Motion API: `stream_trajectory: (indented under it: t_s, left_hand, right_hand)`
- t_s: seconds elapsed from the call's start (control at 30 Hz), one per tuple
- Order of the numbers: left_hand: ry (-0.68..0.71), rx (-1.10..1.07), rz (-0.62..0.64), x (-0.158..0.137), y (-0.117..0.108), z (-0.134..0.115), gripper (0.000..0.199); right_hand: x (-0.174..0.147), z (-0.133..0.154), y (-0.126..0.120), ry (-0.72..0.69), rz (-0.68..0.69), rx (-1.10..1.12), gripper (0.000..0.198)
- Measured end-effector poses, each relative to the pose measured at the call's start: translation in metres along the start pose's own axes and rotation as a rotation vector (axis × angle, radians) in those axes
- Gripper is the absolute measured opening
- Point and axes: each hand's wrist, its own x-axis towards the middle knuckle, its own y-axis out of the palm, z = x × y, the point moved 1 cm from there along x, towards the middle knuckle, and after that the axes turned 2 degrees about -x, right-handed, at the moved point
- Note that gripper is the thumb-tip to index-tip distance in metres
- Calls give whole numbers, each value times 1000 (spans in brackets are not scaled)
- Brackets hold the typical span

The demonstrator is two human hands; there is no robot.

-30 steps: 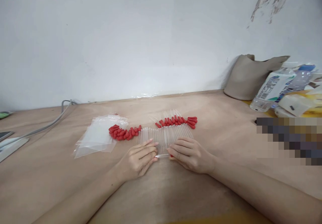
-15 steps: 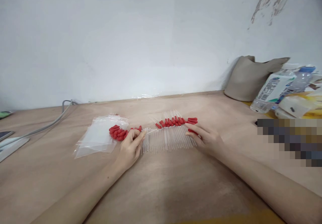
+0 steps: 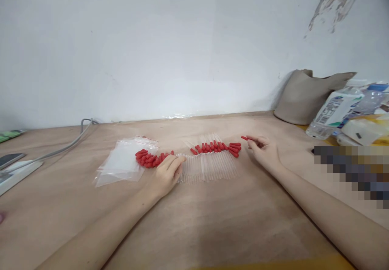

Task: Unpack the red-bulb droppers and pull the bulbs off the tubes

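Note:
Thin clear tubes (image 3: 212, 166), like dropper pipes, lie side by side in a row on the table. My left hand (image 3: 167, 175) is at the row's left end, fingers together and curled down; what its fingertips hold, if anything, is hidden. To the right, apart from the row, my right hand (image 3: 263, 152) pinches a small red rubber bulb (image 3: 244, 137). More red rubber bulbs (image 3: 211, 146) run along the upper ends of the tubes, with a few bulbs (image 3: 234, 149) fanned out at the right end. Beside my left hand sits a pile of red bulbs (image 3: 148, 159).
Clear zip bags (image 3: 118, 162) lie left, partly under the bulb pile. A grey cable (image 3: 69, 145) and a phone (image 3: 11, 160) are farther left. At the right stand a grey-brown bag (image 3: 299, 96) and plastic bottles (image 3: 337, 110). A white wall (image 3: 152, 51) closes the back.
My right hand has moved right, off the tubes' right end, and now shows a red rubber bulb in its fingertips. My left hand stays at the left end. The view has shifted slightly.

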Motion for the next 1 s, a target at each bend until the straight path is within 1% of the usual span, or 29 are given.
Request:
stream_trajectory:
  t_s: [0.1, 0.17, 0.3, 0.37, 0.5, 0.73, 0.87, 1.0]
  left_hand:
    - [42, 28, 62, 0, -1, -2, 23]
    - [47, 9, 107, -1, -1, -3, 27]
    - [-16, -88, 145, -5, 0, -5, 32]
    - [-34, -130, 153, -8, 1, -7, 33]
    - [-59, -177, 190, -11, 2, -8, 34]
    - [-72, -73, 280, -8, -6, -10, 31]
    - [-55, -121, 307, -7, -7, -10, 34]
    - [-60, -157, 376, -9, -3, -7, 40]
  right_hand:
    - [0, -2, 5, -26, -4, -34, 37]
    - [1, -3, 8, -41, 1, -62, 35]
    - [2, -2, 9, -152, 52, -129, 26]
    - [3, 0, 8, -188, 66, -147, 24]
    - [2, 1, 8, -214, 73, -151, 23]
    - [-2, 5, 8, -260, 113, -168, 20]
    - [-5, 12, 6, -255, 151, -201, 20]
    - [-5, 12, 5, -252, 136, -185, 24]
